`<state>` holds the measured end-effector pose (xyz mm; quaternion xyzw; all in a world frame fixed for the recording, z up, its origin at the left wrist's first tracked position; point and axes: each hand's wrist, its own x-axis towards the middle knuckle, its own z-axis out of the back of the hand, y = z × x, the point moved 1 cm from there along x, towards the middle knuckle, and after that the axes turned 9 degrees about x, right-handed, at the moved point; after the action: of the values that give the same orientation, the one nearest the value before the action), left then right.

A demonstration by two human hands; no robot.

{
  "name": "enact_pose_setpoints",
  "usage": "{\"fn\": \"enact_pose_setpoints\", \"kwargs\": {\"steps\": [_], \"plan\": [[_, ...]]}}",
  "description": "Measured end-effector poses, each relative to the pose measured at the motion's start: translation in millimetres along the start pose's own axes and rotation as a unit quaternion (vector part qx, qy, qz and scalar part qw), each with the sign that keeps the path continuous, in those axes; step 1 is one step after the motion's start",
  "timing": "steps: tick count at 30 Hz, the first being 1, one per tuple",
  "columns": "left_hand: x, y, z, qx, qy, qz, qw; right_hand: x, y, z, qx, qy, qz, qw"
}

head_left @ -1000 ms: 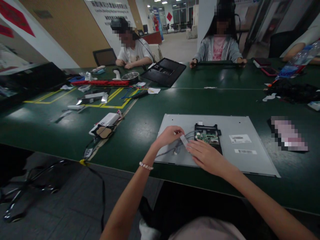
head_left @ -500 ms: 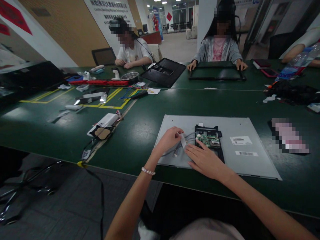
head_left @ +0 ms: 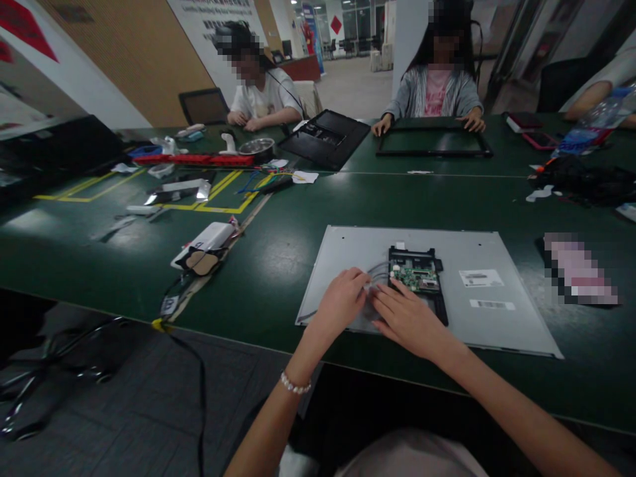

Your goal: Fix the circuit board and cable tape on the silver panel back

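A grey metal panel, the back of a flat display, lies on the table before me. On it sits a black plastic frame with a green circuit board. Grey cables run left from the board, beneath my fingers. My left hand is closed in a pinch over the cables, at a pale strip of tape that is mostly hidden. Just right of it, my right hand lies with fingers stretched out, fingertips by the tape and the black frame's left edge.
A phone lies right of the panel. To the left is a white battery-like pack with a cord. Across the table, one person holds a black bezel; another sits by a black cover. A bottle stands far right.
My left hand has moved slightly right and down, closer to my right fingertips, and now covers most of the tape strip. My right hand stays nearly in place.
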<state>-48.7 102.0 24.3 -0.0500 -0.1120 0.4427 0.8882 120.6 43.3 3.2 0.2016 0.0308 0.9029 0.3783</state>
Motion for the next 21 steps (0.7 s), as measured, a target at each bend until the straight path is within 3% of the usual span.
{"fn": "enact_pose_setpoints", "kwargs": {"steps": [12,21], "plan": [[-8.6,-17.3,-15.9,0.005,-0.070,0.071,0.995,-4.6,3.7,-0.8,0.040,0.008,-0.015,0.999],[-7.2,-19.1,-25.1,0.035,-0.067,0.114,0.991,-4.3,6.6,3.0,0.055,0.017,-0.031,0.998]]}}
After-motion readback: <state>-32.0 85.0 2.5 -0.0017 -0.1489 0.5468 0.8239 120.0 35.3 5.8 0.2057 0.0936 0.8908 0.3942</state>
